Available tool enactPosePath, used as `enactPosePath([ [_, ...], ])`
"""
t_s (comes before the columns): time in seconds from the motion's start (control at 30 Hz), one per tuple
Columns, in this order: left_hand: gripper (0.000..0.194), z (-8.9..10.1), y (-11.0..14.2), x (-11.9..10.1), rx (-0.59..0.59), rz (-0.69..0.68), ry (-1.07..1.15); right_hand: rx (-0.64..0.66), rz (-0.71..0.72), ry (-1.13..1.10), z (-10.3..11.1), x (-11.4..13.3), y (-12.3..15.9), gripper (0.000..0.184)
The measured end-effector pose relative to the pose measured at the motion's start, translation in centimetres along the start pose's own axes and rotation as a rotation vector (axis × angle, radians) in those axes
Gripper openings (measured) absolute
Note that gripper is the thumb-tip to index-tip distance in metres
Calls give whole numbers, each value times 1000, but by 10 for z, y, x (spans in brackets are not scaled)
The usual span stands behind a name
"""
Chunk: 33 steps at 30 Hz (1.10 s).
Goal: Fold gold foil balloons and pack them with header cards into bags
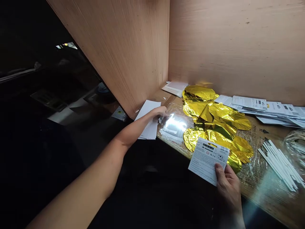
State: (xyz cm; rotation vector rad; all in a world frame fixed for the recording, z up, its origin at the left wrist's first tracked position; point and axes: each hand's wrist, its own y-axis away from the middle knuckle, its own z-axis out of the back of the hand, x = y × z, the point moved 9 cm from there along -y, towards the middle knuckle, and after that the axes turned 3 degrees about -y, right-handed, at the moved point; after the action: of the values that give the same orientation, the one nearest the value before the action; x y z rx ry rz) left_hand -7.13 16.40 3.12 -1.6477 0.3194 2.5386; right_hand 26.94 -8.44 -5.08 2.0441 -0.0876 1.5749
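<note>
My right hand (227, 181) holds a white printed card (208, 160) by its lower right corner, thumb on the face with small print and a yellow-edged hanging slot at the top. Stretched out to the left, my left hand (160, 111) has its fingers closed at the edge of a pile of clear plastic bags (175, 127); it seems to pinch one bag, though the fingertips are partly hidden. Under that wrist lies a stack of white sheets (149, 124). Gold foil balloons (212, 117), lying flat, spread behind the card.
Wooden panels (133, 47) wall the bench at left and back. Printed cards (262, 106) lie in rows at the back right. White sticks (278, 165) and a clear bag with more sticks (296, 146) are on the right. A pale stack (175, 88) sits in the corner.
</note>
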Motion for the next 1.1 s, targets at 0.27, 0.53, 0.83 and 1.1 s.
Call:
enactPosePath([
  [0.27,48,-61,-19,-20,56,-96,271,384,-115,-4,-53,2,23,51],
  [0.53,58,-146,63,-38,493,-32,483,604,-185,-7,-91,0,20,43],
  [0.83,63,-160,64,-14,483,141,613,299,-39,68,-48,-1,7,44],
  [1.1,52,-170,72,1,413,128,499,91,166,259,-31,-1,13,40],
])
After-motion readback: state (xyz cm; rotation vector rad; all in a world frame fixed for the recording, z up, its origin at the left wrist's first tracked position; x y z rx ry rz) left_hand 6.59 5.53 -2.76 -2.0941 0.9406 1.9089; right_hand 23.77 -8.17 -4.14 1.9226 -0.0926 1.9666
